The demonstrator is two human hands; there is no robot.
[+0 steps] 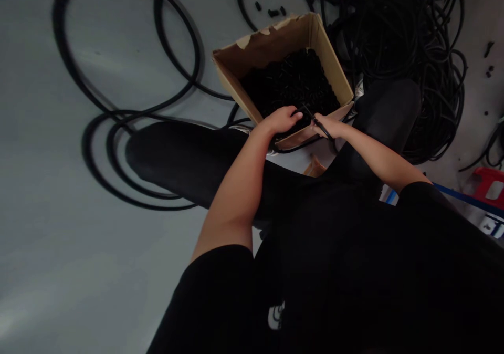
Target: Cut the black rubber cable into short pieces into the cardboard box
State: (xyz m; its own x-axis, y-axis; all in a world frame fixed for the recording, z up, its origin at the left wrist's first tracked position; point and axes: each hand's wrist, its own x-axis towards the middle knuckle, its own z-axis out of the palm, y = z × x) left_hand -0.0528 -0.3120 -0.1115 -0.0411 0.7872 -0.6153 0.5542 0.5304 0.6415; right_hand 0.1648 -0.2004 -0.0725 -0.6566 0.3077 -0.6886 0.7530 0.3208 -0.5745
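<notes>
At ten o'clock, looped black hose [59, 24] lies on our floor. Our left hand [284, 120] pinches a black tube [297, 112] over the cardboard box [333, 54] at twelve; just beside, our right hand [326, 125] grips scissors [322, 128]. Tangled tubing [437, 102] lies at one.

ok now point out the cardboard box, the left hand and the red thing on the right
cardboard box [338, 62]: head view, on its inner right side wall
left hand [282, 120]: head view, on the back of the hand
red thing [483, 185]: head view, on its body at the right edge
</notes>
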